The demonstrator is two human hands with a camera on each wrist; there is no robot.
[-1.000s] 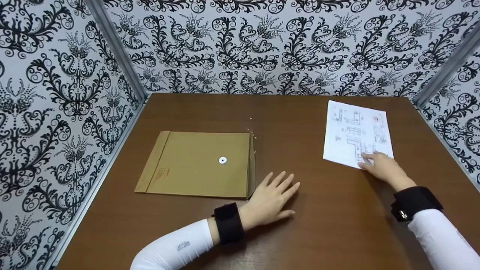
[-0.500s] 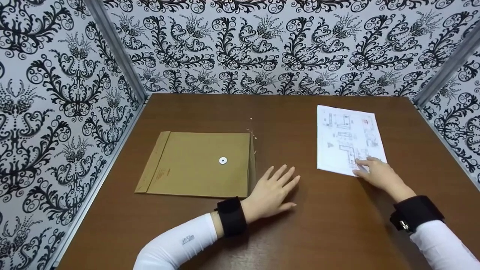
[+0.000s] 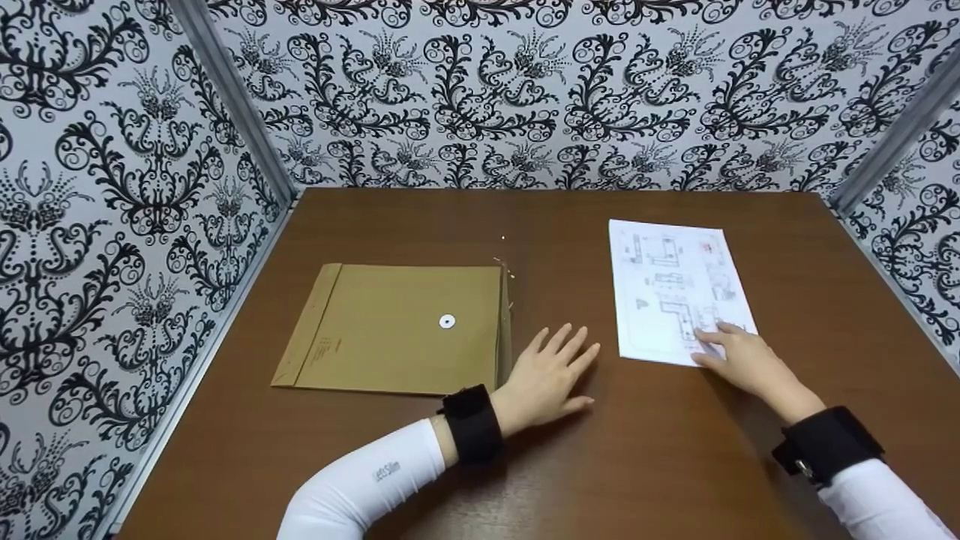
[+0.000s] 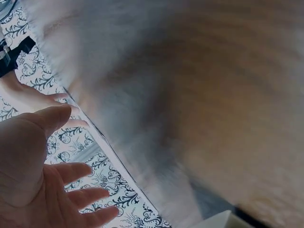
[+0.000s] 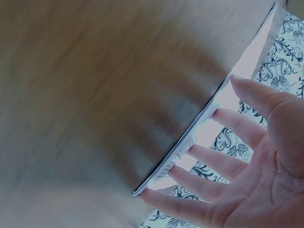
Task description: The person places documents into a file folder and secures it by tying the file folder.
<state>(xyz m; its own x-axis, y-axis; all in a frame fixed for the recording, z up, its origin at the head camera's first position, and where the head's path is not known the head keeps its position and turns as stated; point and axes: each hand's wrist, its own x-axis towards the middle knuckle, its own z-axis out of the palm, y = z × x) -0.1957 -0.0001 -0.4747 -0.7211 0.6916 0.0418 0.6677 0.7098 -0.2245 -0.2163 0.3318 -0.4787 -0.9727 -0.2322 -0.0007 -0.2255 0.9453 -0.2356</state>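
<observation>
White sheets of paper with line drawings and a red mark lie on the right part of the table. The fingertips of my right hand rest on their near right corner. In the right wrist view, that hand has its fingers spread and fairly straight against the paper. My left hand, palm down with fingers spread, is low over the table beside a brown paper envelope and holds nothing. The left wrist view shows the same hand with the fingers apart.
The envelope bears a white round button, and its right end stands slightly open. Small pale bits lie near that end. Patterned walls enclose the brown table at the back and sides.
My right hand has slid the paper left and toward me across the table. My left hand has shifted slightly forward. The envelope stays in place.
</observation>
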